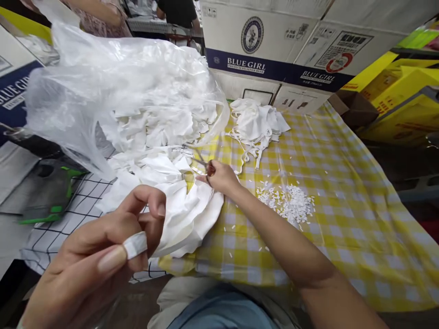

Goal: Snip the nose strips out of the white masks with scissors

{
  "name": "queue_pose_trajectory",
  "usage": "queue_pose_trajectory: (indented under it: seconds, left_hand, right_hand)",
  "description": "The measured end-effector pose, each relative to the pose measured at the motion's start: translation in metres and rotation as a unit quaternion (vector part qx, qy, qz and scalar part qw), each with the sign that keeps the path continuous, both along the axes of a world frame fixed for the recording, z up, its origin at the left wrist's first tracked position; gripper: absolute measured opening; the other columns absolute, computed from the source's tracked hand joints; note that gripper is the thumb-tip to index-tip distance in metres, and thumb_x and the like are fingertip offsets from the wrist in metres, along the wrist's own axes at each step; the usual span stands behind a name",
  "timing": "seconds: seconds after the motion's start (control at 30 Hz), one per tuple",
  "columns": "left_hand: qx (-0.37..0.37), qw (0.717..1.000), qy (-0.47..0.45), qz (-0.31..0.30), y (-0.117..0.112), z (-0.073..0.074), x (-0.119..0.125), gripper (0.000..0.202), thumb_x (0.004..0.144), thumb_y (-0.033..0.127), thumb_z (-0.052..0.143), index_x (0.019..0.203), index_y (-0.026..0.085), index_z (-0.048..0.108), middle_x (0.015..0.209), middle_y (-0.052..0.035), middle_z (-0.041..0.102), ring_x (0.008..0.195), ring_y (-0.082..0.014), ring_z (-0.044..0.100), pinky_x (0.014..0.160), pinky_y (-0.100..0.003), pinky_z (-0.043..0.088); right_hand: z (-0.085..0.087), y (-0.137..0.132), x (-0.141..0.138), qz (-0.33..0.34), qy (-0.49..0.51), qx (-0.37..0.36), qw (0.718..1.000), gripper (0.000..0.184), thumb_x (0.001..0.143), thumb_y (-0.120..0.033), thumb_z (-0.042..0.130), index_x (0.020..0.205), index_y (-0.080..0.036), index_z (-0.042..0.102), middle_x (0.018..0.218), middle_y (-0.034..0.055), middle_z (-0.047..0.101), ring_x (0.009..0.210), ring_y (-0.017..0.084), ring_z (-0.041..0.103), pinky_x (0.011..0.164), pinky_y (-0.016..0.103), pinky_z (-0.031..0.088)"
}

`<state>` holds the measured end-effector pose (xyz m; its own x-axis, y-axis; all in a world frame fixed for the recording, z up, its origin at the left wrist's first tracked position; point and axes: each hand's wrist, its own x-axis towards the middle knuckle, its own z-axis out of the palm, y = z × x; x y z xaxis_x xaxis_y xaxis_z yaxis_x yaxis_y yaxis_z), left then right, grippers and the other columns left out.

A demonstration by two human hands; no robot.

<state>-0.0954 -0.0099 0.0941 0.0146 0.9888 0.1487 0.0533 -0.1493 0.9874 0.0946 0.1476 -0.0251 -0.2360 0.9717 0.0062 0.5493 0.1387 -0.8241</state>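
Close to the camera, my left hand is closed, pinching a short white strip between thumb and fingers. Farther out over the table, my right hand grips a pair of scissors by the handles, blades pointing away and to the left. The scissors lie above the edge of a spread of white cloth pieces; whether the blades touch any cloth I cannot tell. Beyond and to the right of that hand sits a heap of white cloth pieces with thin straps.
A clear plastic bag full of white cloth stands at the back left. Small white clippings lie on the yellow checked tablecloth. Cartons wall off the back. Yellow bags are at the right. People stand behind.
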Motion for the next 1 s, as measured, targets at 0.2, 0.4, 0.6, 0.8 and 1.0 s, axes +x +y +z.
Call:
queue_pose_trajectory:
  seconds: [0.2, 0.4, 0.6, 0.8, 1.0]
  left_hand:
    - [-0.028, 0.995, 0.004, -0.095, 0.014, -0.008, -0.014, 0.038, 0.089, 0.035, 0.056, 0.056, 0.017, 0.057, 0.072, -0.0085, 0.054, 0.065, -0.0178, 0.051, 0.050, -0.028, 0.043]
    - [0.004, 0.935, 0.352, -0.044, 0.037, -0.044, -0.002, 0.037, 0.091, 0.033, 0.057, 0.058, 0.019, 0.046, 0.063, -0.0009, 0.049, 0.057, -0.0137, 0.045, 0.055, -0.029, 0.034]
    - [0.056, 0.904, 0.424, 0.025, 0.035, -0.058, 0.008, 0.031, 0.091, 0.037, 0.055, 0.066, 0.019, 0.051, 0.079, -0.0044, 0.057, 0.066, -0.0164, 0.051, 0.057, -0.028, 0.037]
    - [0.016, 0.972, 0.229, 0.052, 0.002, -0.055, 0.027, 0.012, 0.091, 0.032, 0.060, 0.090, 0.020, 0.062, 0.095, -0.0084, 0.062, 0.089, -0.0232, 0.059, 0.066, -0.029, 0.047]
    - [-0.201, 0.961, -0.007, -0.192, -0.008, -0.090, 0.092, 0.037, 0.095, 0.044, 0.050, 0.075, 0.016, 0.061, 0.077, -0.0049, 0.059, 0.074, -0.0174, 0.054, 0.070, -0.030, 0.045]
  right_hand:
    - [-0.005, 0.012, 0.005, -0.037, 0.035, -0.002, 0.999, 0.016, 0.069, -0.016, 0.064, 0.070, -0.022, 0.049, 0.071, -0.0002, 0.060, 0.071, 0.019, 0.060, 0.069, 0.032, 0.045]
    - [0.024, 0.000, 0.062, -0.078, 0.139, 0.012, 0.987, 0.017, 0.081, -0.034, 0.057, 0.083, -0.024, 0.043, 0.077, -0.0030, 0.057, 0.072, 0.014, 0.063, 0.068, 0.028, 0.050]
    - [-0.002, 0.003, 0.004, -0.023, -0.015, 0.004, 1.000, 0.025, 0.068, -0.022, 0.071, 0.070, -0.023, 0.046, 0.071, -0.0022, 0.059, 0.068, 0.016, 0.056, 0.065, 0.028, 0.043]
    - [0.004, 0.007, 0.017, -0.048, 0.004, 0.012, 0.999, 0.015, 0.075, -0.019, 0.059, 0.073, -0.023, 0.045, 0.072, -0.0022, 0.058, 0.067, 0.014, 0.054, 0.065, 0.026, 0.041]
    - [0.011, -0.010, 0.031, -0.061, -0.001, 0.002, 0.998, 0.019, 0.074, -0.025, 0.064, 0.073, -0.023, 0.046, 0.071, -0.0032, 0.058, 0.063, 0.013, 0.052, 0.062, 0.025, 0.040]
